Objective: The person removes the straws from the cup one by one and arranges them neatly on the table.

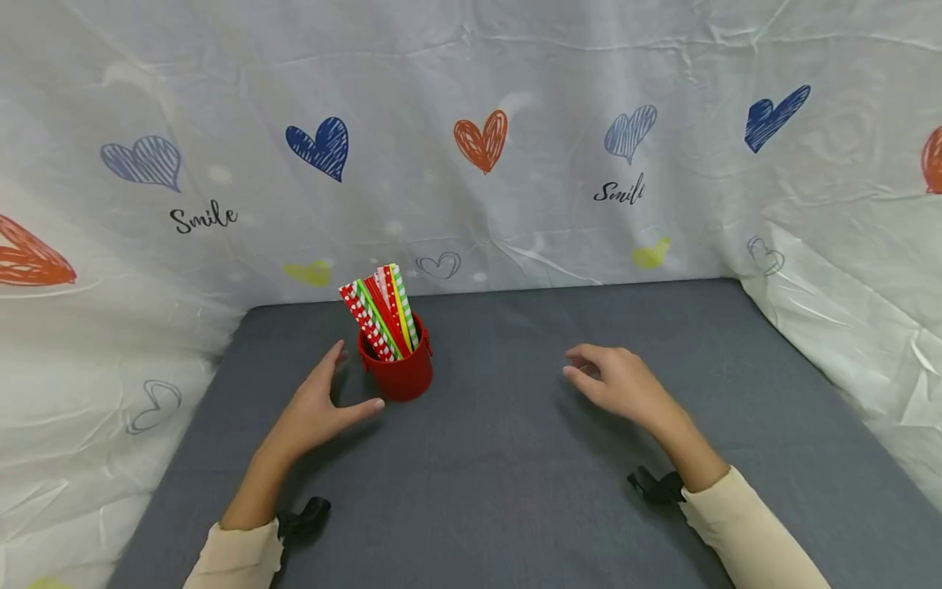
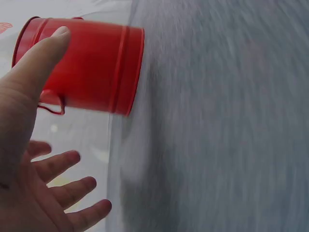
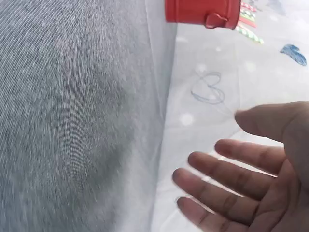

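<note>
A red metal bucket (image 1: 401, 378) stands upright on the grey table, left of the middle. Several patterned paper straws (image 1: 381, 315) lean out of it, striped and dotted in red, green, yellow and white. Beside the bucket's left side is my left hand (image 1: 316, 417), thumb and fingers spread apart, holding nothing. In the left wrist view the bucket (image 2: 91, 65) shows a small side handle, and the thumb overlaps it; whether they touch I cannot tell. My right hand (image 1: 621, 384) hovers over the table well to the right, its fingers loosely bent around nothing.
The grey cloth-covered table (image 1: 486, 491) reaches back to a white curtain (image 1: 412, 82) printed with hearts and the word Smile. Black straps with small devices (image 1: 305, 519) sit at both wrists, by the cream sleeves (image 1: 239, 556).
</note>
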The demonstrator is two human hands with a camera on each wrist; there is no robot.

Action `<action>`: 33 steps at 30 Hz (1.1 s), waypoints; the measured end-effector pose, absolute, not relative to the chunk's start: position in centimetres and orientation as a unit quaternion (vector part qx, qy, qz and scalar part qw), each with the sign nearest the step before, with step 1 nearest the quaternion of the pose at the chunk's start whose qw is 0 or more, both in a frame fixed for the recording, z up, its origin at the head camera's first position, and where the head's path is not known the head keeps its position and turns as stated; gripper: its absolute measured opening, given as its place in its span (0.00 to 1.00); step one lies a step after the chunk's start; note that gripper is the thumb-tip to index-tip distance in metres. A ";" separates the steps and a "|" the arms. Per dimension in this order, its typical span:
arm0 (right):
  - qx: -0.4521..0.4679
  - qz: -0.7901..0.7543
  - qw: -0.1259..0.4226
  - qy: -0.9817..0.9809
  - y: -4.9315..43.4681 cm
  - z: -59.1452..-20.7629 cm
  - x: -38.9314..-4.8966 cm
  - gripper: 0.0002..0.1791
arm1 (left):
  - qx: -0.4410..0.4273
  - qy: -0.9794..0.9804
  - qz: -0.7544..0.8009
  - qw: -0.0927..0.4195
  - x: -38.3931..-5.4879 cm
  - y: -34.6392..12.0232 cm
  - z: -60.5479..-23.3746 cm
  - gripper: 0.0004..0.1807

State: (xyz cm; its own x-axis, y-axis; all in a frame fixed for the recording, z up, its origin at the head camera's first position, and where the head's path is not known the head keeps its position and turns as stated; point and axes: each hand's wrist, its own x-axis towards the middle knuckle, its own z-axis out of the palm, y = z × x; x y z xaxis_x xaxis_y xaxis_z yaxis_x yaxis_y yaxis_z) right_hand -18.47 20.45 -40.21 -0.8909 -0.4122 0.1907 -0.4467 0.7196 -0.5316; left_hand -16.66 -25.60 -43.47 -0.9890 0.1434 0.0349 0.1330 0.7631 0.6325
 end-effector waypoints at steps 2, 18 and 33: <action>0.232 0.317 0.026 -0.919 20.1 -40.5 -19.1 0.16 | 0.069 0.924 0.377 -0.004 -17.1 -25.1 -43.7 0.66; 0.223 0.456 -0.069 -0.859 14.1 -42.3 -23.2 0.12 | 0.091 0.831 0.547 -0.049 -18.4 -20.7 -42.9 0.60; 0.269 0.375 -0.027 -0.886 7.4 -39.7 -25.2 0.10 | 0.080 0.799 0.593 -0.058 -20.6 -20.5 -45.8 0.61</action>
